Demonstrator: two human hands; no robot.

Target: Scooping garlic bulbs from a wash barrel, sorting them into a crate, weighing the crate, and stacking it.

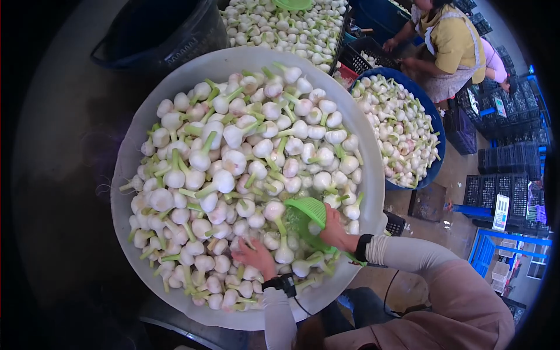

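Observation:
A wide white plastic tub (131,144) before me is heaped with peeled garlic bulbs (234,162) with short green stems, some sitting in water. My right hand (334,229) grips the rim of a green plastic colander (308,210), which is tilted and partly sunk in the water at the tub's right side. Garlic lies at the colander's opening. To its left, my left hand (256,256) rests among the bulbs with its fingers spread; whether a bulb is under the fingers cannot be told.
A blue tub (439,164) of garlic stands at the right, with a co-worker in a yellow top beside it. A black bucket (197,37) is at the upper left. More garlic (284,33) fills a container beyond. Stacked black crates (509,162) stand far right.

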